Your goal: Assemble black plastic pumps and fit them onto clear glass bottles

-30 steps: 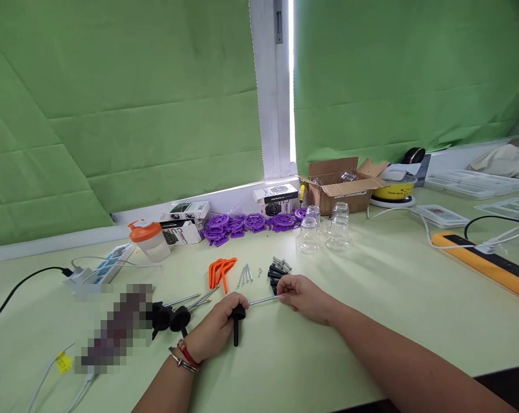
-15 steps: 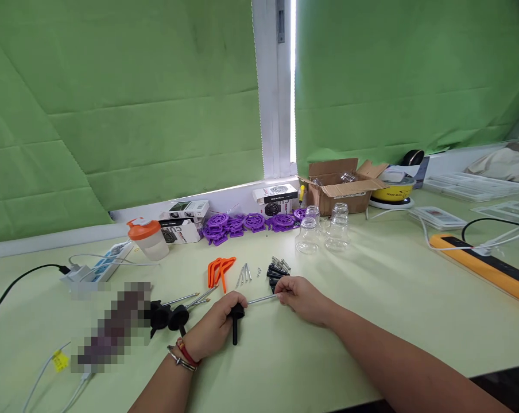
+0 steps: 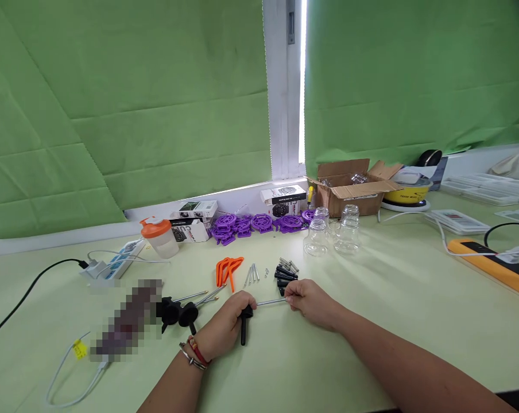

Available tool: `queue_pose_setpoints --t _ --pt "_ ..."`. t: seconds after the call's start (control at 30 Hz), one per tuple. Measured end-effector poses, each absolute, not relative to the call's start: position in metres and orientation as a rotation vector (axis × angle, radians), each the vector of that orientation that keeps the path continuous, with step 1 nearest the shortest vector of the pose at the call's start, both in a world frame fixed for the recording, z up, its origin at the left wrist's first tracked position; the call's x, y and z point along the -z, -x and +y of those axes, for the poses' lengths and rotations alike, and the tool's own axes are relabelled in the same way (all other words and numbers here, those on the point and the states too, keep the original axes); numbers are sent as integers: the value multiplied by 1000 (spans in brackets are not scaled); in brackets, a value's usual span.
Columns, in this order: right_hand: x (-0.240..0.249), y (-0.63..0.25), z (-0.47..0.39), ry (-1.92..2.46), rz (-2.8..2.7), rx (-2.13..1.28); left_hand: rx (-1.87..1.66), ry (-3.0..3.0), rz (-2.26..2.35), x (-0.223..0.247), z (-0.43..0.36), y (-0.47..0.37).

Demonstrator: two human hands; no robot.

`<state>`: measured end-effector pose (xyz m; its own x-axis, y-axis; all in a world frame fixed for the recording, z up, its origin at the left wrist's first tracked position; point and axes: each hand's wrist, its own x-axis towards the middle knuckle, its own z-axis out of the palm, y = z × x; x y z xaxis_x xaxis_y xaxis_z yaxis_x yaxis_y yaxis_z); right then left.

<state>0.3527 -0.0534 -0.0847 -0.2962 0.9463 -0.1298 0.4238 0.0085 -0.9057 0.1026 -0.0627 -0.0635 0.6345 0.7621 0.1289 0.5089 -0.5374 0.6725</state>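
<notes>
My left hand (image 3: 227, 322) is closed around a black plastic part (image 3: 243, 330) with a round head and a stem pointing down. A thin metal rod (image 3: 270, 302) runs from that part to my right hand (image 3: 308, 302), whose thumb and fingers pinch its far end. Just behind my right hand lie several black tapered pieces (image 3: 284, 275) and a cluster of small springs (image 3: 289, 265). Left of my left hand rest more black parts (image 3: 188, 315) with metal rods attached. Bent orange pieces (image 3: 228, 271) and several metal screws (image 3: 251, 274) lie beyond the hands.
Purple plastic discs (image 3: 262, 222), printed boxes (image 3: 284, 201) and a cardboard box (image 3: 349, 198) line the back. Clear plastic vessels (image 3: 347, 235) stand upside down before it. A shaker bottle (image 3: 159, 236) is at left, an orange power strip (image 3: 487, 267) at right. Cables cross both sides.
The whole view has shifted a little, so everything appears farther right. Both hands keep nearly the same grip on the black part and the rod.
</notes>
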Motion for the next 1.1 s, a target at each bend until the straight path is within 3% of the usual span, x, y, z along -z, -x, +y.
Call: queue_pose_setpoints --t 0.37,0.8,0.97,1.03,1.1 --pt "81 -356 -54 1453 -1800 -1198 -498 -2161 843 47 -64 -96" --pt "89 -361 -49 1329 -1772 -1255 -562 -2280 1055 40 -72 -98" --pt "85 -367 -50 1346 -1755 -1280 -837 -2296 1542 -3 -60 -60" --pt "84 -369 -50 1342 -1780 -1273 -727 -2278 1872 -17 -43 -41" --pt "85 -369 -49 1324 -1804 -1263 -374 -2286 2087 -23 -20 -23"
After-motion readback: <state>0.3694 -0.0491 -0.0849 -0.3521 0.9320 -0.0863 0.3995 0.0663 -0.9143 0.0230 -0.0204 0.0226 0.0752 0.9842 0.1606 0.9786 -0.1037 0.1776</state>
